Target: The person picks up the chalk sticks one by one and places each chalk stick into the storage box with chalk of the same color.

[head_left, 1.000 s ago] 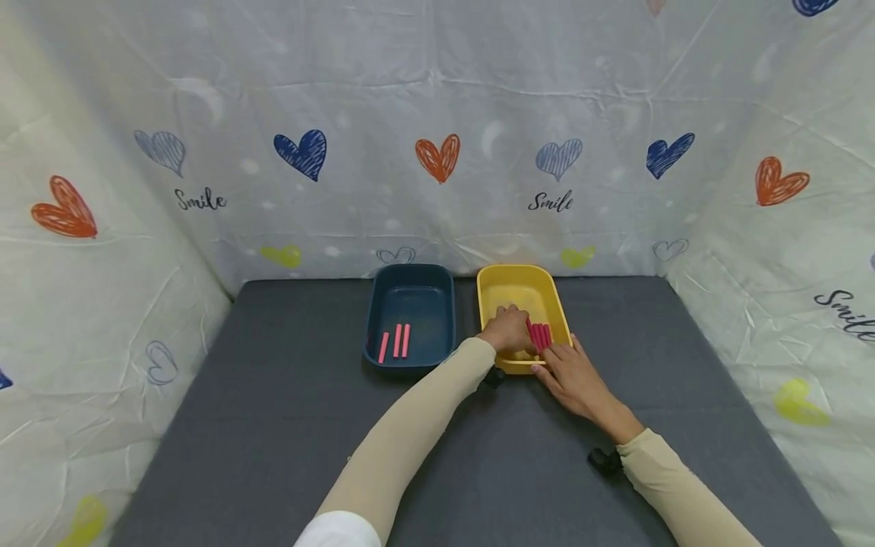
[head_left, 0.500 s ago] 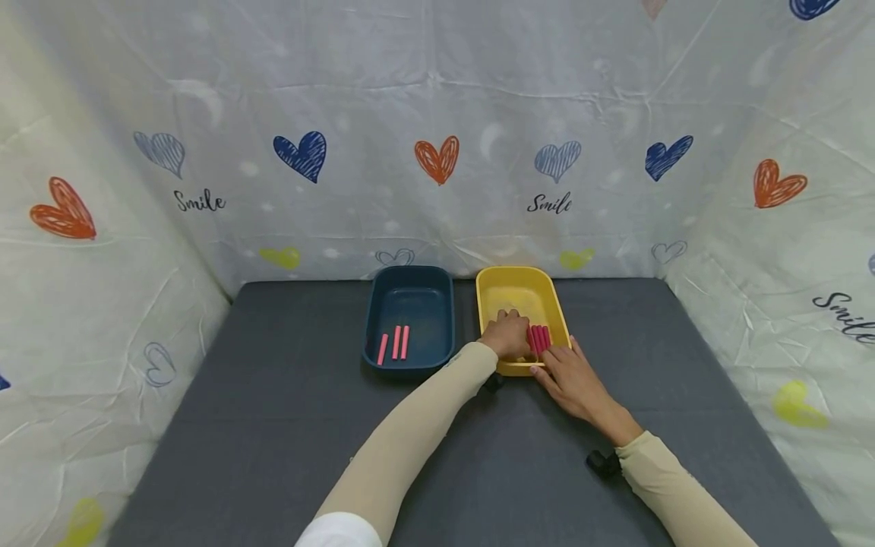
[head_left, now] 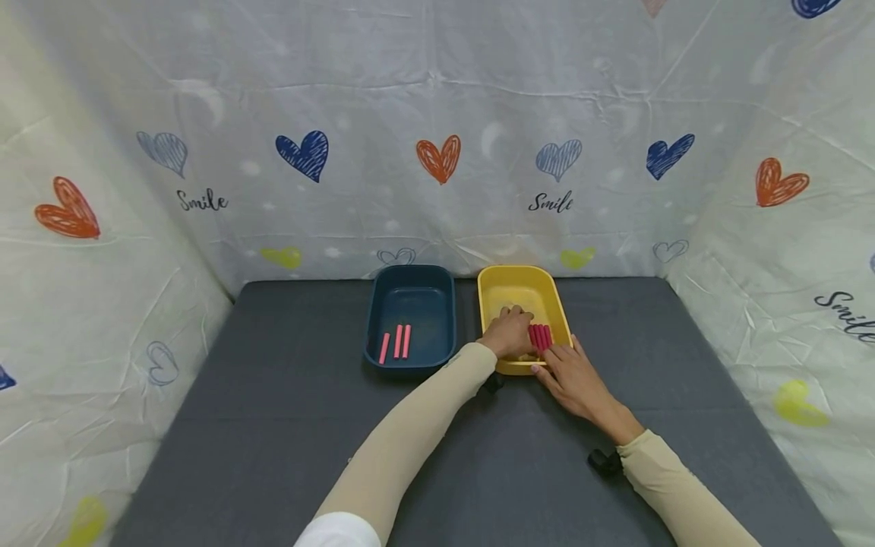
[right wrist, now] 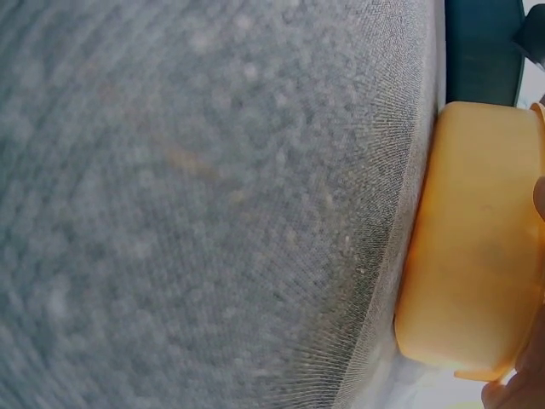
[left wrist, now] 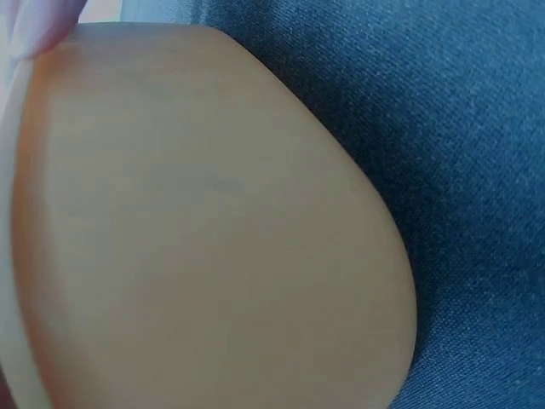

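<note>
In the head view, my left hand reaches down into the yellow tray, its fingers bent beside a row of dark pink sticks that look like chalk. Its fingertips are partly hidden, so I cannot tell whether they pinch a stick. My right hand lies over the tray's near right corner, fingers extended to the near ends of the sticks, thumb by the front rim. The left wrist view shows the tray's outer wall and a fingertip at its rim. Part of a hand edges the right wrist view.
A dark blue tray stands just left of the yellow one, holding three lighter pink sticks. Both sit near the far edge of the grey cloth-covered table. A white curtain printed with hearts surrounds it.
The leftmost dark pink stick, tilted by my left hand a second ago, now stands in line with the others. My left fingers have shifted slightly; my right hand has stayed in place.
</note>
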Action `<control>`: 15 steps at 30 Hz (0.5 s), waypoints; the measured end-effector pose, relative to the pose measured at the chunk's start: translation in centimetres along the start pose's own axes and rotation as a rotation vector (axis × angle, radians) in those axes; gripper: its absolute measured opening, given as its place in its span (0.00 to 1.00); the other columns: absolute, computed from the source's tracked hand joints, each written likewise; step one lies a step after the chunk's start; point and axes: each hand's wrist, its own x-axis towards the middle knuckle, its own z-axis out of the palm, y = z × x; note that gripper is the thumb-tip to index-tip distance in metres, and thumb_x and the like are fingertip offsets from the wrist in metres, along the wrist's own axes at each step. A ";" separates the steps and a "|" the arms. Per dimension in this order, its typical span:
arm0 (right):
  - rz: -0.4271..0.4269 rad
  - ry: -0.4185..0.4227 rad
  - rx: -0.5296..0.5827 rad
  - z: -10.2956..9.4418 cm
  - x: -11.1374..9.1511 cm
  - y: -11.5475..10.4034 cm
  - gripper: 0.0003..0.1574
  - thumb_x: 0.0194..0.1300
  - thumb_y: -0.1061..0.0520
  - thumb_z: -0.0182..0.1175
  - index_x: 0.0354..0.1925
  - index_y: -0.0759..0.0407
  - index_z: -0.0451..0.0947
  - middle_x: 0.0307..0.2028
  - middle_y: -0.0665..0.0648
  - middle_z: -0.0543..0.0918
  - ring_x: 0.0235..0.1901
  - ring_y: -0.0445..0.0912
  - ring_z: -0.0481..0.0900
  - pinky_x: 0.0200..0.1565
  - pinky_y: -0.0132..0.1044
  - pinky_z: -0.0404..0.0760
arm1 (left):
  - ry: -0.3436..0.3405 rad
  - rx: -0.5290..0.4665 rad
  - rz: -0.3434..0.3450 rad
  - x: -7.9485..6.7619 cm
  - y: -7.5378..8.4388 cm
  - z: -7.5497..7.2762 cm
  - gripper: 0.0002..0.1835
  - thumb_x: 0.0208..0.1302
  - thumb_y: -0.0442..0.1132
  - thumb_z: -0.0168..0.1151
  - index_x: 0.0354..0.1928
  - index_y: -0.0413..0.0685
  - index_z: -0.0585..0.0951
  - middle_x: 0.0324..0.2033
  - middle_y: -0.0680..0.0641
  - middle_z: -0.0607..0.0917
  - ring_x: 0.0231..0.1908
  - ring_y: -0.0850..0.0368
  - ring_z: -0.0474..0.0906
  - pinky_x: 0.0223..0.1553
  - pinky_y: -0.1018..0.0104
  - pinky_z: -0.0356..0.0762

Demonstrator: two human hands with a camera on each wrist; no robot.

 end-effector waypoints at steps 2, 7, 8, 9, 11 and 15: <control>0.003 -0.003 -0.001 0.0 0.0 0.0 0.13 0.73 0.46 0.54 0.41 0.54 0.75 0.44 0.56 0.81 0.53 0.55 0.78 0.69 0.66 0.56 | 0.007 -0.033 0.005 0.0 -0.1 0.0 0.40 0.57 0.55 0.71 0.70 0.52 0.69 0.65 0.48 0.72 0.63 0.50 0.67 0.64 0.57 0.71; 0.002 -0.005 -0.007 0.0 0.1 0.0 0.13 0.73 0.46 0.54 0.40 0.54 0.75 0.42 0.55 0.81 0.51 0.54 0.78 0.69 0.67 0.56 | 0.032 -0.102 0.048 -0.2 -0.3 -0.2 0.33 0.63 0.50 0.67 0.69 0.50 0.71 0.65 0.46 0.72 0.63 0.49 0.67 0.64 0.57 0.72; 0.003 -0.006 -0.008 0.0 0.1 0.1 0.13 0.73 0.46 0.54 0.40 0.54 0.75 0.42 0.55 0.81 0.51 0.54 0.78 0.69 0.67 0.57 | 0.037 -0.113 0.059 -0.3 -0.4 -0.3 0.32 0.64 0.50 0.66 0.68 0.50 0.71 0.65 0.45 0.72 0.63 0.48 0.67 0.64 0.57 0.72; 0.003 -0.005 -0.008 0.0 0.1 0.1 0.13 0.73 0.46 0.54 0.40 0.54 0.75 0.42 0.55 0.81 0.51 0.54 0.78 0.69 0.67 0.57 | 0.045 -0.122 0.069 -0.3 -0.5 -0.4 0.31 0.65 0.50 0.65 0.68 0.49 0.72 0.65 0.45 0.72 0.63 0.48 0.67 0.64 0.58 0.72; 0.002 -0.004 -0.009 0.0 0.1 0.2 0.13 0.73 0.46 0.54 0.40 0.54 0.74 0.42 0.55 0.80 0.51 0.55 0.78 0.68 0.67 0.57 | 0.060 -0.155 0.083 -0.5 -0.6 -0.5 0.29 0.66 0.49 0.64 0.67 0.49 0.73 0.65 0.45 0.73 0.63 0.48 0.67 0.64 0.58 0.71; 0.000 -0.003 -0.012 0.0 0.1 0.3 0.12 0.73 0.47 0.55 0.39 0.54 0.74 0.39 0.55 0.79 0.50 0.55 0.78 0.68 0.67 0.57 | 0.087 -0.210 0.110 -0.9 -1.1 -0.7 0.29 0.67 0.50 0.62 0.66 0.47 0.73 0.64 0.44 0.73 0.63 0.48 0.67 0.64 0.58 0.71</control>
